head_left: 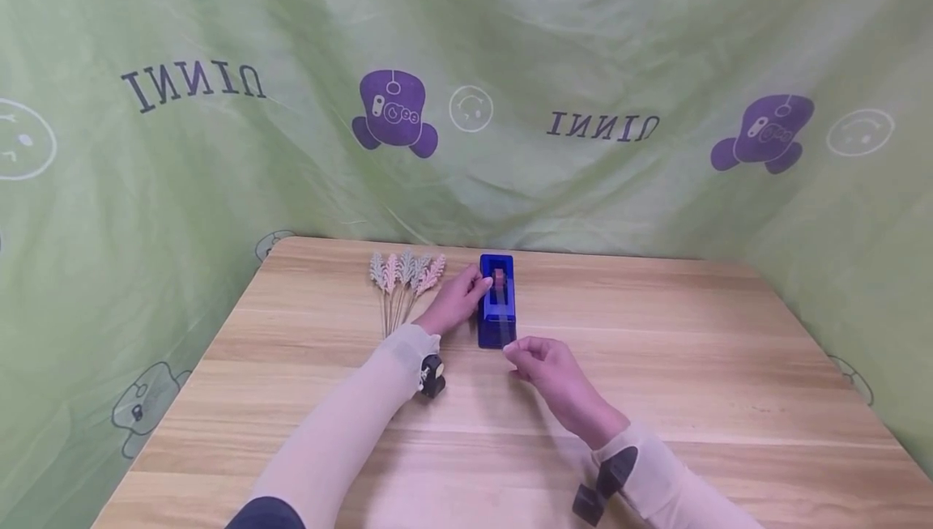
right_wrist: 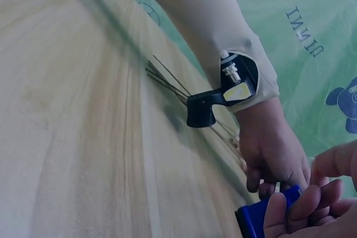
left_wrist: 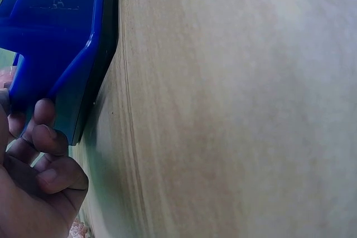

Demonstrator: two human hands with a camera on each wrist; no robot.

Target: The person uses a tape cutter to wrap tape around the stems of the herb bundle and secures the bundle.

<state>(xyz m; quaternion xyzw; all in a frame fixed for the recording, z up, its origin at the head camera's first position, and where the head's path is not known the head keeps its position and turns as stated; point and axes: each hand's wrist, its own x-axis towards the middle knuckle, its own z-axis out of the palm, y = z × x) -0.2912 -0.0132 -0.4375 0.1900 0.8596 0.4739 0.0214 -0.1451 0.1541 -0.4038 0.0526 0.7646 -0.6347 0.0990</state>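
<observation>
A blue tape dispenser [head_left: 490, 308] stands on the table, with a reddish roll core [head_left: 499, 276] in its upper part. My left hand [head_left: 453, 300] grips its left side, thumb over the edge by the roll. In the left wrist view, curled fingers [left_wrist: 53, 137] lie against the blue side wall. From the roll, a clear strip of tape [head_left: 504, 326] runs toward me over the dispenser's front. My right hand [head_left: 551, 375] pinches the strip's near end between thumb and index finger, just past the front edge. The right wrist view shows both hands close together at the dispenser [right_wrist: 254, 218].
Artificial flower sprigs [head_left: 405, 270] in pink and grey-blue lie left of the dispenser, their thin stems passing under my left forearm. The wooden table [head_left: 656, 334] reaches back to a green printed curtain [head_left: 554, 181]. Small cameras [head_left: 432, 375] sit on both wrists.
</observation>
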